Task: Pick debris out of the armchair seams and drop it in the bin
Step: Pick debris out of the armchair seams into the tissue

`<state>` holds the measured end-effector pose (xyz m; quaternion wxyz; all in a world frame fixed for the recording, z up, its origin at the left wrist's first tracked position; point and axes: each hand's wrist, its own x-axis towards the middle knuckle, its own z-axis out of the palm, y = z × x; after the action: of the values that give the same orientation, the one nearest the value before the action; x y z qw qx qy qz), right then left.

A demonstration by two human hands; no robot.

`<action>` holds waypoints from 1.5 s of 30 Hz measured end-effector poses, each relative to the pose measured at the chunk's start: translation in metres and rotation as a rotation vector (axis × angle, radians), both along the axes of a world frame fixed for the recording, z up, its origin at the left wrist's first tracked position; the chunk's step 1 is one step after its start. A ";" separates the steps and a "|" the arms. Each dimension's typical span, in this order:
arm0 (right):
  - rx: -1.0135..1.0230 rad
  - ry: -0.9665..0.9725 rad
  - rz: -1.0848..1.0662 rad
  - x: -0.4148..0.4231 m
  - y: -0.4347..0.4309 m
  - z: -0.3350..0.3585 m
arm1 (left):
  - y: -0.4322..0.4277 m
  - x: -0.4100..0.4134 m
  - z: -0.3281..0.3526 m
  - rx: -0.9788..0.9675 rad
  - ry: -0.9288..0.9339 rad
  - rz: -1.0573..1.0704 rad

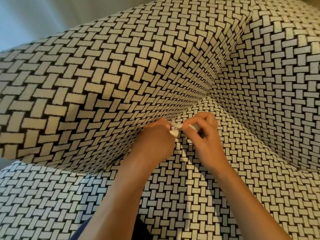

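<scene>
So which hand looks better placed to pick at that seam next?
Left, probably. The left hand lies right against the seam under the armrest, pinching a white scrap there. The right hand sits farther out over the seat, fingers curled round another white piece.

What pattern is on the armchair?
Black-and-cream basket-weave on the armchair, clearest in the head view.

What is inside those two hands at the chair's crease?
The left hand pinches a crumpled white scrap, and the right hand grips another white piece. Both hands curl over the rest, so whether it is one strip or two cannot be seen.
</scene>
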<state>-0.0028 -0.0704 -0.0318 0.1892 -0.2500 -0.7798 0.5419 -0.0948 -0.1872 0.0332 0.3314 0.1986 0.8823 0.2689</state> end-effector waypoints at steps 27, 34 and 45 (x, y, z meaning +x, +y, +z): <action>0.534 -0.310 0.179 -0.032 0.004 -0.017 | 0.000 0.000 -0.007 -0.215 0.183 -0.125; 0.818 -0.476 0.238 -0.043 0.002 -0.014 | -0.011 -0.002 -0.008 -0.213 0.149 -0.101; 0.909 -0.844 0.232 -0.073 -0.014 -0.014 | -0.025 -0.004 -0.003 -0.176 0.076 -0.086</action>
<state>-0.0762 -0.0848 -0.0457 -0.1074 -0.2508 -0.9617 0.0279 -0.0986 -0.2124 0.0305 0.3251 0.2165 0.9050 0.1683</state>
